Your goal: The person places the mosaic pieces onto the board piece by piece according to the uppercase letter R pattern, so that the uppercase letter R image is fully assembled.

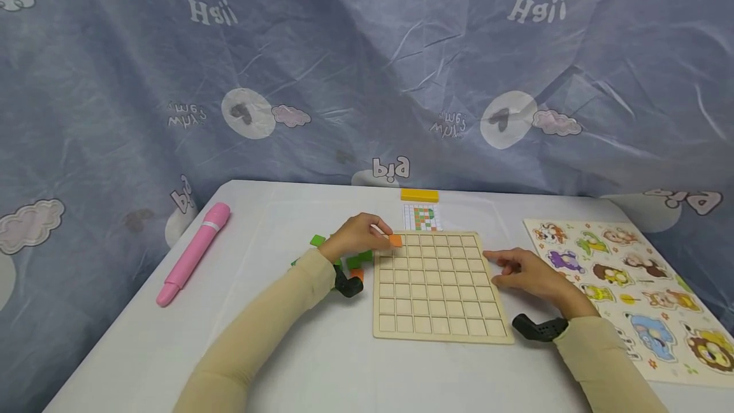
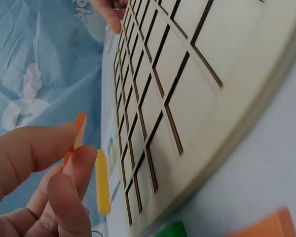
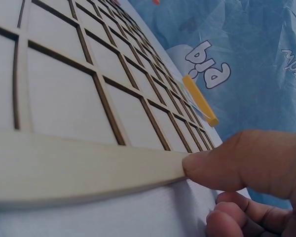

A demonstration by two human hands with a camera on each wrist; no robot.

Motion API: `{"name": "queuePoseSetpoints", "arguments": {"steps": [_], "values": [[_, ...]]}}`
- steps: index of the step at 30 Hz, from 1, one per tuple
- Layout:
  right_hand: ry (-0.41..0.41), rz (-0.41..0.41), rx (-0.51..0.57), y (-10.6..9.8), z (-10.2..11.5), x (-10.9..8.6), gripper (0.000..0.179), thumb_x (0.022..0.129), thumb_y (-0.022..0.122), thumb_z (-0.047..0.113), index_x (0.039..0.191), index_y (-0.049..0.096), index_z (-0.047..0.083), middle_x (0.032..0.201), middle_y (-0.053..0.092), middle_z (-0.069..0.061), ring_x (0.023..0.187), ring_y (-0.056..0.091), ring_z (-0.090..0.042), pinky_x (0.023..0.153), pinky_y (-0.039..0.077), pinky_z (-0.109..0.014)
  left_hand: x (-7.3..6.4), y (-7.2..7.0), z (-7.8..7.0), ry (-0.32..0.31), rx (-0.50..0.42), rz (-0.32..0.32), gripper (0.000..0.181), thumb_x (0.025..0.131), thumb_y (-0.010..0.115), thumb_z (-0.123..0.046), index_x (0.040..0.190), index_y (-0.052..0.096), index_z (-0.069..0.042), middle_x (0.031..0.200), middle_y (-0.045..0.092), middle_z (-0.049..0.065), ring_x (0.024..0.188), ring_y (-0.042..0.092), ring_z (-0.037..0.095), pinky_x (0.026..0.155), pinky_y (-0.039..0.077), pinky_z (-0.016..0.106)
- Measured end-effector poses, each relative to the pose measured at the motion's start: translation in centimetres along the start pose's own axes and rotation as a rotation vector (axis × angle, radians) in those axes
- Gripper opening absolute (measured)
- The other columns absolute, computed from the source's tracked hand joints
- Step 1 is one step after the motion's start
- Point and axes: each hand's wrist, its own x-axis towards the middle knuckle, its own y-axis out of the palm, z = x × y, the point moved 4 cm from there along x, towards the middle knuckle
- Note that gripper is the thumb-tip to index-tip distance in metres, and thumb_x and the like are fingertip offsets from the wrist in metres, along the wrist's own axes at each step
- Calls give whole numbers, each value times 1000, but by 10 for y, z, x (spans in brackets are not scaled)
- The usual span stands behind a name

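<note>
My left hand (image 1: 358,236) pinches a small orange square tile (image 1: 395,241) between thumb and fingertip, at the far left corner of a wooden grid board (image 1: 429,340). The left wrist view shows the tile (image 2: 80,129) held on edge, apart from the board's surface. At the board's right side, my right hand (image 1: 530,276) touches the rim with straight thumb and forefinger, the other fingers folded in. Green tiles (image 1: 318,240) and orange ones (image 1: 357,273) lie loosely left of the board, partly hidden by my left wrist. The grid's visible squares hold no tiles.
Behind the board lies a pattern card (image 1: 424,217) with green and orange squares, and a yellow bar (image 1: 419,195) beyond it. A pink pen-shaped object (image 1: 195,253) lies at the left. An animal picture board (image 1: 622,285) is at the right, partly under my right forearm.
</note>
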Motion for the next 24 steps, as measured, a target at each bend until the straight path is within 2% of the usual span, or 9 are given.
{"name": "queuePoseSetpoints", "arguments": {"steps": [8, 13, 16, 19, 22, 24], "values": [[-5, 8, 8, 1, -1, -2, 60, 93, 81, 3, 147, 58, -12, 115, 60, -18, 95, 50, -21, 81, 44, -26, 14, 19, -8, -33, 8, 3, 29, 87, 90, -23, 113, 80, -13, 105, 77, -1, 95, 67, 15, 84, 53, 31], [-12, 9, 4, 1, -1, -1, 60, 94, 80, 3, 148, 57, -12, 112, 59, -15, 94, 48, -21, 79, 42, -27, 19, 25, -13, -35, 0, 0, 28, 86, 91, -21, 110, 81, -12, 100, 72, 2, 85, 62, 16, 78, 49, 29], [-16, 9, 2, 0, 0, 0, 61, 94, 80, 2, 148, 56, -12, 110, 58, -14, 93, 47, -20, 78, 42, -28, 21, 28, -14, -35, 4, 0, 27, 86, 92, -22, 109, 82, -11, 97, 72, 2, 78, 64, 15, 77, 49, 28], [-14, 8, 0, 0, 0, 0, 61, 94, 80, 2, 148, 56, -12, 109, 57, -13, 93, 46, -20, 78, 41, -28, 22, 32, -15, -36, 11, 4, 27, 87, 91, -21, 109, 82, -10, 104, 71, 4, 77, 65, 15, 79, 50, 28], [-12, 13, 7, 0, 0, 0, 61, 94, 80, 2, 148, 56, -12, 107, 57, -13, 92, 46, -20, 77, 41, -29, 24, 34, -15, -39, 44, 3, 25, 87, 91, -21, 109, 82, -12, 117, 71, 5, 83, 64, 16, 83, 49, 30], [-13, 14, 9, 0, 0, 0, 61, 94, 80, 2, 148, 56, -12, 107, 57, -12, 92, 46, -20, 77, 41, -28, 25, 36, -14, -42, 74, 4, 24, 87, 91, -21, 109, 82, -13, 118, 72, 7, 87, 62, 16, 86, 48, 31]]}}
